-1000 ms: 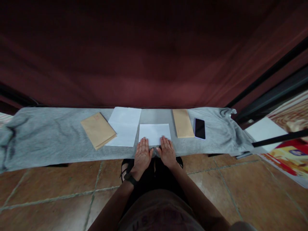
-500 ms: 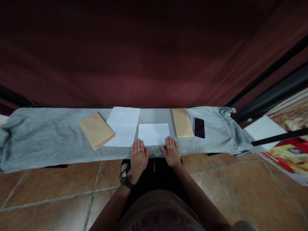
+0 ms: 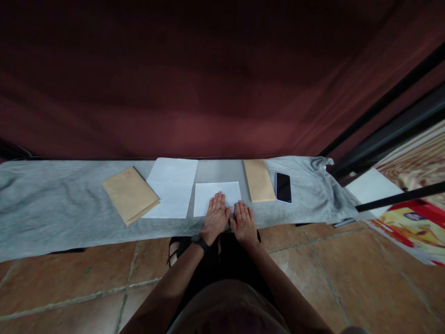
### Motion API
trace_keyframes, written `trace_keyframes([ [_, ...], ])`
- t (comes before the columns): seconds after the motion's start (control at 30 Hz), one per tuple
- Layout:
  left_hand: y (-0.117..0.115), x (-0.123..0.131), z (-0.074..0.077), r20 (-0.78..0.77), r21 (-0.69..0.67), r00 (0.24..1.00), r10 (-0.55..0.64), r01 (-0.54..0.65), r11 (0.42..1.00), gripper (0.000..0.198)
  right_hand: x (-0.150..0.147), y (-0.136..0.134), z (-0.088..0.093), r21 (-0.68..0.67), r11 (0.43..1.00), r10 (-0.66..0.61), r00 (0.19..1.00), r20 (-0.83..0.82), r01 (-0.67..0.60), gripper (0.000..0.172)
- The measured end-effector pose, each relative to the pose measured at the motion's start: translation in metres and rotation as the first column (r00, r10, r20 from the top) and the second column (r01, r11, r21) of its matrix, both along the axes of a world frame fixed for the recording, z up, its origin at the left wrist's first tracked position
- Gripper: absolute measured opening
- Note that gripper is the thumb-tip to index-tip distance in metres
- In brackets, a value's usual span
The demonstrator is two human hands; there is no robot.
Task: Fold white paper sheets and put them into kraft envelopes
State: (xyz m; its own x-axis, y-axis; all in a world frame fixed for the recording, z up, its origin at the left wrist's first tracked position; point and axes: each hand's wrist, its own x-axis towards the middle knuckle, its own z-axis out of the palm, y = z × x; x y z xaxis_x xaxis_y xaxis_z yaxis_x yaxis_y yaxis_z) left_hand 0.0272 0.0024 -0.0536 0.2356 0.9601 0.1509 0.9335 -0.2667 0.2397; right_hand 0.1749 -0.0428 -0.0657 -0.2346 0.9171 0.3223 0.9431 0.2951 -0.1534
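Left hand (image 3: pixel 216 219) has moved inward since the earlier frame, lying flat on the small white paper (image 3: pixel 206 191) just below the frame's centre; right hand (image 3: pixel 245 226) rests flat at the paper's lower right corner; both have fingers straight, gripping nothing; brown envelopes (image 3: pixel 130 195), left of centre, overlap a larger white sheet (image 3: pixel 174 185).

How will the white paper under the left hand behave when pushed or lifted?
The white paper looks thin, so it may flop if lifted by one edge. Lying flat on the grey cloth, it would probably slide rather than roll.
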Motion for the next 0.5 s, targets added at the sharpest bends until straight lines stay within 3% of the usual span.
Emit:
trace_keyframes([
  [0.3, 0.022, -0.042, -0.004, -0.018, 0.042, 0.994, 0.104, -0.103, 0.994, 0.062, -0.003, 0.001, 0.003, -0.001, 1.0, -0.021, 0.998, -0.063, 0.021, 0.059],
  [0.4, 0.025, -0.045, -0.004, -0.024, 0.047, 0.994, 0.103, -0.101, 0.994, 0.062, -0.012, 0.015, 0.012, -0.062, 0.996, -0.068, 0.992, -0.107, 0.061, 0.054],
  [0.5, 0.029, -0.043, -0.003, -0.032, 0.029, 0.998, 0.061, -0.06, 0.998, 0.06, -0.029, 0.041, 0.022, -0.122, 0.992, 0.005, 0.989, -0.149, -0.023, 0.054],
])
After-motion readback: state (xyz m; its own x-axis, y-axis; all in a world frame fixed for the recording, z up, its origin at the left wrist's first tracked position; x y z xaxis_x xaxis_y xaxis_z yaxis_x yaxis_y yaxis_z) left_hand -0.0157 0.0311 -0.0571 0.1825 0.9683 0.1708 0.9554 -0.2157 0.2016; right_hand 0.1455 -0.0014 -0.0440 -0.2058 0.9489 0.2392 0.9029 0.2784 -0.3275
